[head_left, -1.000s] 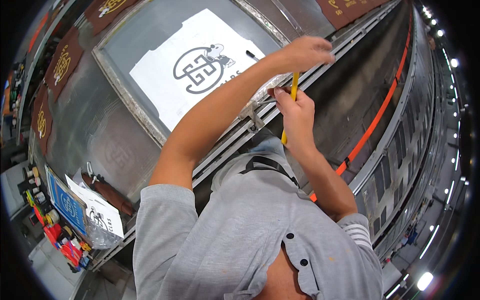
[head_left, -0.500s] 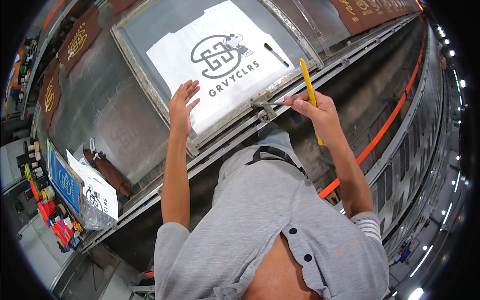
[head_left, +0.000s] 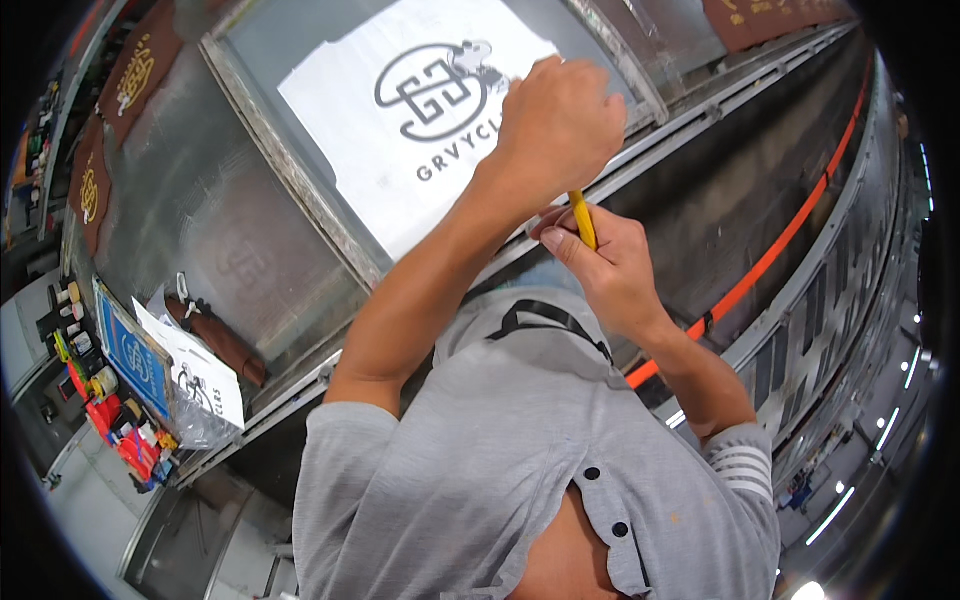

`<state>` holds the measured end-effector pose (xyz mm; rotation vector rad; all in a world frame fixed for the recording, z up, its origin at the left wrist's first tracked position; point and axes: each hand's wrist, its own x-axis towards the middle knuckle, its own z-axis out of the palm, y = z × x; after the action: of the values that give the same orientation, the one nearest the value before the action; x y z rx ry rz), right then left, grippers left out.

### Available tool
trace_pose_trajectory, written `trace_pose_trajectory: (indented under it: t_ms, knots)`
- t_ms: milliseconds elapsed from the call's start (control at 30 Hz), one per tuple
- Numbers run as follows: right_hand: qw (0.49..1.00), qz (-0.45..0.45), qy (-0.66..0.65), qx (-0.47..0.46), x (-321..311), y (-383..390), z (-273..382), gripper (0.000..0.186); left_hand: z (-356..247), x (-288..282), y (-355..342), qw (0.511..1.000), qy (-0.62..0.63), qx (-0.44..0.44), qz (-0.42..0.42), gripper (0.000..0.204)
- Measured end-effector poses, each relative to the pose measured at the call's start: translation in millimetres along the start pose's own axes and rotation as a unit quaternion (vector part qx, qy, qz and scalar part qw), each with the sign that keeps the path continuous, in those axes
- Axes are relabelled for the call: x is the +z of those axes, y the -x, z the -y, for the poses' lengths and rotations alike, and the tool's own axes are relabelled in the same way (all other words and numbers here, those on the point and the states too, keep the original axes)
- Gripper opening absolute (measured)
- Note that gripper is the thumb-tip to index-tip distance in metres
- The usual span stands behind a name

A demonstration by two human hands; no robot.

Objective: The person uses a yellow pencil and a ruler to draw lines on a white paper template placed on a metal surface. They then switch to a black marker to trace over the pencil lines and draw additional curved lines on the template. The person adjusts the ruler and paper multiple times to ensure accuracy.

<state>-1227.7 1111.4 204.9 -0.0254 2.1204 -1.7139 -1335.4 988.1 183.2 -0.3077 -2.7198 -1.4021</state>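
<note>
My right hand (head_left: 610, 268) is closed around a yellow T-handle wrench (head_left: 584, 222) at the near edge of a framed screen. My left hand (head_left: 562, 128), slightly blurred, is bent over the upper end of the same yellow handle, with its fingers curled and hiding that end. The wrench's metal shaft is covered by my hands. Under my left forearm lies a white printed sheet (head_left: 335, 110) with a dark logo and a cartoon figure. It rests on the screen, inside a worn metal frame (head_left: 290, 170).
A metal rail (head_left: 700, 120) runs along the table's near edge. Brown printed fabric pieces (head_left: 140, 70) lie at the far left, others at the far right. A blue framed screen (head_left: 135, 345), papers and bottles stand at lower left. An orange strip (head_left: 770, 265) crosses on the right.
My left hand has swung right from the sheet's near left edge onto the yellow handle. My right hand has dropped slightly nearer. The black pen on the sheet is now hidden.
</note>
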Motion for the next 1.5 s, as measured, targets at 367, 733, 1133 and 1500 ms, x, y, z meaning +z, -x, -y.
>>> trace_pose_trajectory:
  t_ms: [367, 733, 1133, 1500]
  knots:
    - [1.000, 0.007, 0.017, 0.015, -3, -17, -7, 0.021, 17, -8, -10, 0.992, 0.127, -0.007, 0.010, 0.070]
    - [0.998, -0.046, 0.036, -0.012, -90, -11, -5, 0.017, 149, -79, 168, 0.868, 0.309, -0.312, -0.234, 0.077]
    - [0.945, 0.190, 0.257, -0.067, -93, -26, 16, 0.014, 58, -42, 93, 0.919, 0.364, -0.140, -0.055, 0.052]
    - [0.958, 0.210, 0.194, -0.022, -95, -56, 14, 0.021, -31, 7, -17, 0.999, 0.034, 0.036, -0.023, 0.037]
